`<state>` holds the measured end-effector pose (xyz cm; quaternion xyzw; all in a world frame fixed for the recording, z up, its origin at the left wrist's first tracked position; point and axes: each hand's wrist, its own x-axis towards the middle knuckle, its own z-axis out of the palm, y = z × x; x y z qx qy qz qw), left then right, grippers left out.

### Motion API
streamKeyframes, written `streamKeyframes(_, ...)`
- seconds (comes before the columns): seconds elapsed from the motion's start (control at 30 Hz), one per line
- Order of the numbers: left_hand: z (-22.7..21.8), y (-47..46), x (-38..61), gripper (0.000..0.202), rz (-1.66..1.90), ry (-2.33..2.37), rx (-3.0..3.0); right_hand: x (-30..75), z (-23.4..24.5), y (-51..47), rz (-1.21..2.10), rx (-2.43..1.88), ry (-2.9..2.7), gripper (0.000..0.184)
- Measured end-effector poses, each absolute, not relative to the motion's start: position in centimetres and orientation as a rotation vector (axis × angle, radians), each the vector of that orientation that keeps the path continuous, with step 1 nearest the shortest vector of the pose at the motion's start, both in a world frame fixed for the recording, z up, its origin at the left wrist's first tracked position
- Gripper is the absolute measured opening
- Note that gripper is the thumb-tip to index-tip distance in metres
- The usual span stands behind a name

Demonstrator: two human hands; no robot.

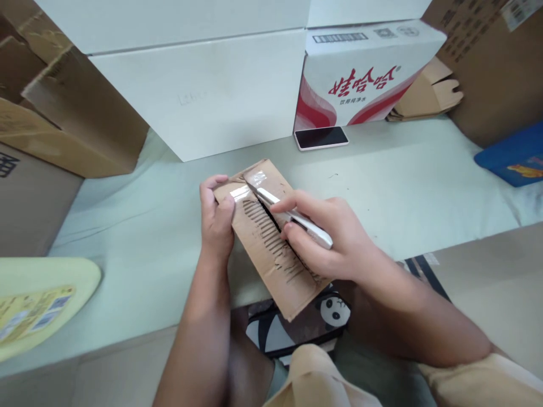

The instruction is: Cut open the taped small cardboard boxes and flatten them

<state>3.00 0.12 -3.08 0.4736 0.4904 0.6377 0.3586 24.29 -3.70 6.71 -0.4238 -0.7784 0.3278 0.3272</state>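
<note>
A brown cardboard box (265,265) is tilted at the near side of the covered surface, with dark ruled markings and clear tape on its top. My left hand (217,217) grips its far left corner, thumb on top and fingers around the edge. In my right hand (326,237) is a white utility knife (311,229), its blade out. The blade tip touches the box near its far end, between the two shiny tape pieces. A dark slit runs lengthwise along the top under the knife. My right palm hides part of the near right side.
A pink-edged phone (321,137) lies in front of a red-and-white carton (360,85). White boxes (199,102) stand behind, with brown cartons (93,113) at left. A blue pack (515,155) sits at right, a pale green object (51,277) at left. Below is a panda-patterned item (297,325).
</note>
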Motion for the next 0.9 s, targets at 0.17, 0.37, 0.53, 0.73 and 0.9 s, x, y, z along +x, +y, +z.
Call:
streamKeyframes(0.17, -3.6, 0.2, 3.0, 0.047, 1.637, 1.263, 1.272, 24.6, 6.4, -4.2, 0.873, -1.032, -1.907, 0.018)
streamKeyframes(0.37, -3.5, 0.1, 2.8, 0.042, 1.683, 1.283, 1.330, 24.6, 6.4, -4.8, 0.815, -0.980, -1.790, 0.015)
streamKeyframes(0.53, -2.2, -0.2, 3.1, 0.034, 1.746, 1.240, 1.252, 24.6, 6.5, -4.9, 0.783, -1.010, -1.741, 0.016)
streamKeyframes(0.73, -0.8, -0.7, 2.9, 0.032, 1.731, 0.980, 0.913, 24.6, 6.8, -4.9, 0.798, -1.044, -1.760, 0.015)
streamKeyframes(0.9, -0.9, -0.5, 1.7, 0.040, 1.763, 1.089, 0.945, 25.8, 4.9, -2.8, 0.738, -1.086, -1.670, 0.027)
